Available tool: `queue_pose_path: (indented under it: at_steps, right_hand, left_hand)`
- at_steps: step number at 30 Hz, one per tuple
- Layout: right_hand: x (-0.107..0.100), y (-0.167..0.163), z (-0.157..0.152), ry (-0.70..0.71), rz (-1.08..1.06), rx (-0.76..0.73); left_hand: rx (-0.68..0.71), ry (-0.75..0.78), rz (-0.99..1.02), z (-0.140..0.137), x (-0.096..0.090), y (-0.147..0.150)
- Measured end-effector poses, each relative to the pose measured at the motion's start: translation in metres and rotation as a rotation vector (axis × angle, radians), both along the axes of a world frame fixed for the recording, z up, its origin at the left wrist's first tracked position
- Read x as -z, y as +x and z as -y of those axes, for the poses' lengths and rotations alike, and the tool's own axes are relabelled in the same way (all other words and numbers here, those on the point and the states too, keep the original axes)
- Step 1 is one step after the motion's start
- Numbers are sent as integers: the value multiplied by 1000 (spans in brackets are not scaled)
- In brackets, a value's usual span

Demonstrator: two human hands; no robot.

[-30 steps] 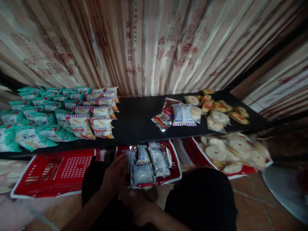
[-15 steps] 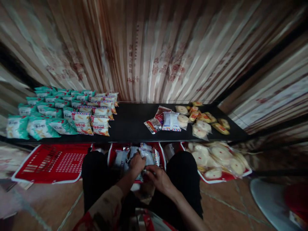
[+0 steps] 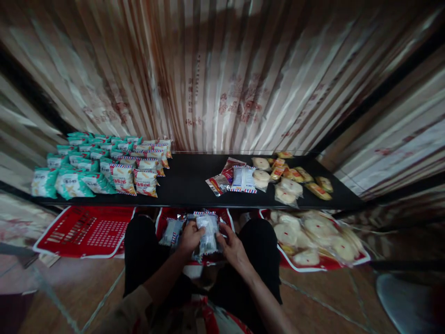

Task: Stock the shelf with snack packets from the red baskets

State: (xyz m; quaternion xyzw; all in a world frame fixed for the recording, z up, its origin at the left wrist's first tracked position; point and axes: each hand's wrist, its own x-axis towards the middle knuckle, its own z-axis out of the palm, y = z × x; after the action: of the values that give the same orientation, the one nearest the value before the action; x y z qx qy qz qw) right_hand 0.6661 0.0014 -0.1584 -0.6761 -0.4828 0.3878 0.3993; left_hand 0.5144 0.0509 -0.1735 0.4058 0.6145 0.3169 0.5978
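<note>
The held packet (image 3: 207, 233) looks pale and shiny, its top edge striped

Left hand (image 3: 190, 239) partly covers a packet (image 3: 207, 232), its print too small to read. A shelf (image 3: 194, 181) hides the back of the middle basket (image 3: 228, 216); a shirt (image 3: 215, 321) and a dim grey object (image 3: 399, 297) are cropped below.

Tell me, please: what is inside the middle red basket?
Striped-edge packets lie inside the basket. The left hand, right hand and held packet cover some contents; the basket's floor and anything beneath the packets cannot be seen.
</note>
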Motion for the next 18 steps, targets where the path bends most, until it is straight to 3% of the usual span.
queue_pose_path:
  at_steps: [8,10,14,18]
  right_hand:
    - [-35,-19,9,-191,-621,-103]
    - [-35,-22,7,-152,-570,-75]
    - [-23,-26,2,-14,-250,16]
    - [-20,-28,3,79,31,37]
  left_hand:
    - [17,130,138,11,-34,-23]
    - [-17,153,80,10,-35,-24]
    - [-103,216,-61,14,-34,-20]
    - [-55,251,-68,24,-40,-15]
